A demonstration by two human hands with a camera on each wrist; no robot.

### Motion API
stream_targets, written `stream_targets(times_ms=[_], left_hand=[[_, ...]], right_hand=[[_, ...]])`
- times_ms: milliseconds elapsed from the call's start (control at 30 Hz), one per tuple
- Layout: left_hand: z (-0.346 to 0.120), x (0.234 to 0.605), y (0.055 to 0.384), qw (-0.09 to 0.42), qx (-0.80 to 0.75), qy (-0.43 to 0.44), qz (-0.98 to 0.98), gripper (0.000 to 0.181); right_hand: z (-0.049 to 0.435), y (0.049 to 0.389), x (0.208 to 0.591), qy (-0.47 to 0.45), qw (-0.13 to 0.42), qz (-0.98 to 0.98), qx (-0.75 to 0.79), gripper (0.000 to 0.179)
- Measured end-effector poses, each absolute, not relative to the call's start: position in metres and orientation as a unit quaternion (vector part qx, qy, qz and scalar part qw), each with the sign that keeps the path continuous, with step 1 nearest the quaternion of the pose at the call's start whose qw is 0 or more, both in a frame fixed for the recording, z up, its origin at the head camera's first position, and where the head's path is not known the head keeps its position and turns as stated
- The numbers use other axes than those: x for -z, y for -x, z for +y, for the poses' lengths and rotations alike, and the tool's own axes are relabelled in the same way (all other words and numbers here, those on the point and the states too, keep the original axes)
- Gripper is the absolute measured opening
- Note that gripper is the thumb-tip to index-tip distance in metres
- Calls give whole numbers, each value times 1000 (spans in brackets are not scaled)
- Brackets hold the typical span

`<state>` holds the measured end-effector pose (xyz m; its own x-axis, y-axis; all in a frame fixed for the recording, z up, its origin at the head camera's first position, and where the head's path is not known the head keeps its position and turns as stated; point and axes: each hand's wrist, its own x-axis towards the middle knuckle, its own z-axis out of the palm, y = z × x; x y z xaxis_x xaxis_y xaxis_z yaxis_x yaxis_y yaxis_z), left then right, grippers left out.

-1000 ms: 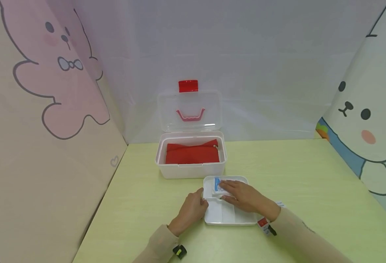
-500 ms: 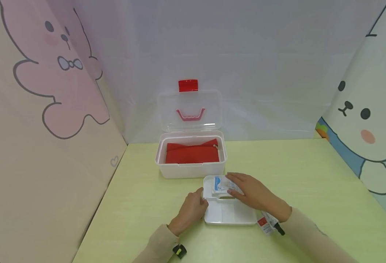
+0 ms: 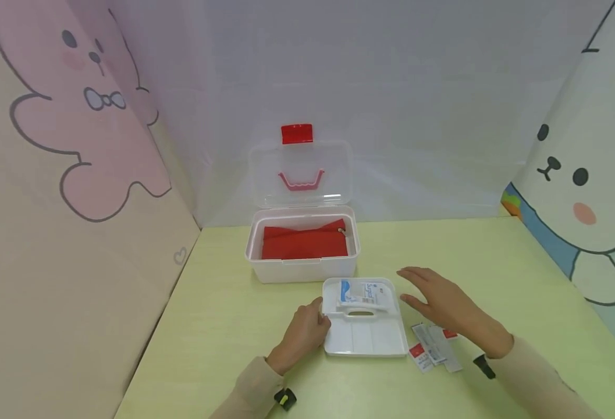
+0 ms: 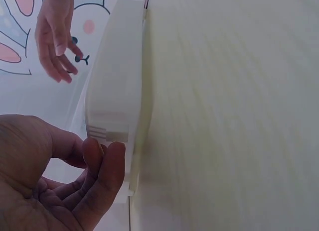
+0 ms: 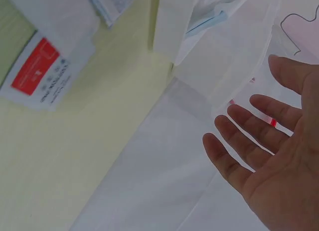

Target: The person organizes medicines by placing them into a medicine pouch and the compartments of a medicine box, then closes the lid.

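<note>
A white shallow tray (image 3: 365, 342) with a slotted grip lies on the table. My left hand (image 3: 300, 334) holds its left edge, fingers curled against the white side (image 4: 117, 57) in the left wrist view. A white and blue packet (image 3: 362, 294), lettered "Surgical", sits in the tray's far compartment. Just right of the tray my right hand (image 3: 445, 305) hovers, fingers spread and holding nothing; the right wrist view shows its bare palm (image 5: 289, 176). Below that hand, several small white packets (image 3: 433, 343) with red marks lie in a loose pile.
Behind the tray stands a white box (image 3: 303, 270) with a red zipped pouch (image 3: 307, 244) inside. Its clear lid (image 3: 333, 169) is raised, with a pink handle (image 3: 301, 181) and a red latch (image 3: 297, 133). A fabric backdrop (image 3: 417, 116) borders the table.
My right hand has moved off the packet in the tray and away to the right, uncovering the packet and the small pile. My left hand stays at the tray's edge.
</note>
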<state>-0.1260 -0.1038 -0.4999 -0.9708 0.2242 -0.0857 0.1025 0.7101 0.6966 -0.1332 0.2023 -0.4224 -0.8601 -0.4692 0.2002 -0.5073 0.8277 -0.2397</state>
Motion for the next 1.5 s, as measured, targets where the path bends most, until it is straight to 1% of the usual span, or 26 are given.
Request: stream_targets(times_ms=[200, 400, 667, 767, 1133, 1367, 1500], left_hand=[[-104, 502, 126, 87, -376, -89, 918, 54], [-104, 500, 127, 81, -372, -85, 921, 53], [-104, 498, 126, 79, -371, -84, 921, 52], [-104, 498, 126, 84, -372, -80, 921, 53], [-105, 500, 126, 88, -372, -85, 920, 53], [-105, 500, 127, 92, -371, -81, 921, 53], [-105, 500, 126, 85, -373, -85, 920, 53]], right_hand=[[228, 121, 428, -232, 24, -963, -133, 51], [243, 114, 438, -206, -20, -970, -129, 54], [254, 110, 448, -220, -77, -963, -133, 56], [255, 109, 453, -226, -93, -961, -127, 52], [258, 110, 466, -212, -102, -964, -123, 36], [263, 115, 471, -191, -124, -963, -143, 41], [264, 118, 470, -191, -145, -957, -163, 34]])
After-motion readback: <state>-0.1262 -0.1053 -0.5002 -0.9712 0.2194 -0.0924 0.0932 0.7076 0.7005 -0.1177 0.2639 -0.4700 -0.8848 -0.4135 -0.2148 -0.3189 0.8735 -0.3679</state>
